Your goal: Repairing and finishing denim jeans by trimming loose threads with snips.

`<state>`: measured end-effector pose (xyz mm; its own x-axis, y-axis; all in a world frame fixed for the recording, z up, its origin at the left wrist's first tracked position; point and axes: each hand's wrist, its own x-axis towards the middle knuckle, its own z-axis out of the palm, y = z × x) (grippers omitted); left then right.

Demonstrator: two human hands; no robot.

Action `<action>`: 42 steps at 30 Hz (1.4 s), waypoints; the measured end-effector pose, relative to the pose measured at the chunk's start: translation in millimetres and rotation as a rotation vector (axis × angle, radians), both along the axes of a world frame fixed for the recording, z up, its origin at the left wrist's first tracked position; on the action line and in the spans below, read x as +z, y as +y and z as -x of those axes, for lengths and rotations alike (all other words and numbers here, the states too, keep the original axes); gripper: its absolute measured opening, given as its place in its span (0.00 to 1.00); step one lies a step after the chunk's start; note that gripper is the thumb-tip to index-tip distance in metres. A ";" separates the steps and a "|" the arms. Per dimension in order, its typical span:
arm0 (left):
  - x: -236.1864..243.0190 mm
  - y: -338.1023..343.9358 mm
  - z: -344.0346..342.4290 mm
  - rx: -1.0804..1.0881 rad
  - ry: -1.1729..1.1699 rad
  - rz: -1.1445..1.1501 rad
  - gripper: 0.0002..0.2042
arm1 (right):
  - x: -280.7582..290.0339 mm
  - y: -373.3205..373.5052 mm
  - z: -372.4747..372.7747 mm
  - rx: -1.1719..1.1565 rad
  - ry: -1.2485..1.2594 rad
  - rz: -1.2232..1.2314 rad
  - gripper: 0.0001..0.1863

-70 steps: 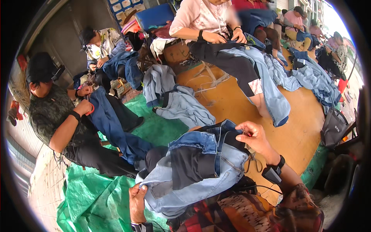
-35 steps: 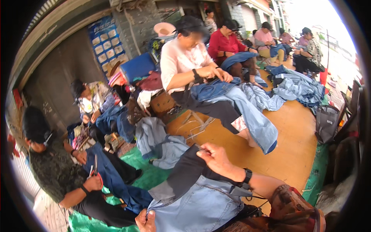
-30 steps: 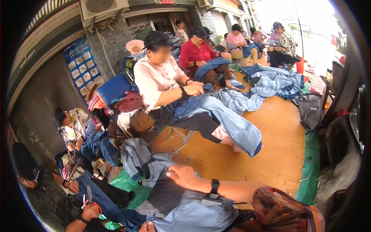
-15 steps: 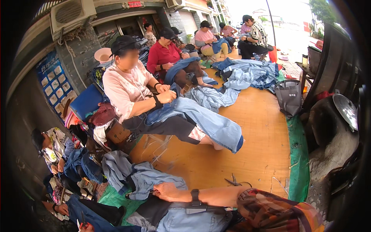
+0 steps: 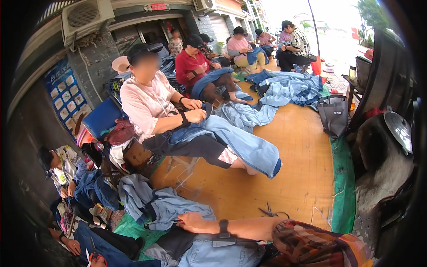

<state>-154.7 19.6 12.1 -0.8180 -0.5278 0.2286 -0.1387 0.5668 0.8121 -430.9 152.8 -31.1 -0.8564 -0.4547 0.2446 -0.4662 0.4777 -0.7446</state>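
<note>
From the lower right, a forearm in a patterned orange-brown sleeve (image 5: 318,242) reaches leftward, a dark band on its wrist. At its end my right hand (image 5: 194,221) is closed, fingers curled around a small dark bit I cannot make out. Just beyond the fingers lies a pair of light blue jeans (image 5: 180,207). Under the hand and forearm is more pale denim (image 5: 218,256), with dark grey cloth (image 5: 171,242) beside it. A grey strip (image 5: 233,243) lies across this denim. My left hand is not visible.
Black scissors (image 5: 270,211) lie on the orange-brown board (image 5: 307,178). At lower left, a co-worker's hand holds red-handled scissors (image 5: 94,257) over dark jeans. Opposite sits a person in pink (image 5: 144,104) with denim. A denim heap (image 5: 289,89), grey bag (image 5: 333,113) and round lid (image 5: 398,129) stand farther off.
My right hand stays almost in place, still closed. The lower-left co-worker's scissors have shifted, with their blades now apart. The hands of the person in pink have moved slightly.
</note>
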 end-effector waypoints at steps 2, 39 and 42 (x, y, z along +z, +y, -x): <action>1.4 -0.3 -0.9 0.021 -0.034 -0.008 0.16 | -2.6 -0.5 -0.1 0.003 0.025 0.023 0.14; 22.1 4.6 3.6 0.256 -0.315 -0.167 0.22 | 11.2 5.3 -3.9 0.021 -0.160 -0.091 0.20; 22.4 4.5 7.0 0.264 -0.332 -0.174 0.23 | 10.5 6.7 -2.8 0.038 -0.150 -0.087 0.20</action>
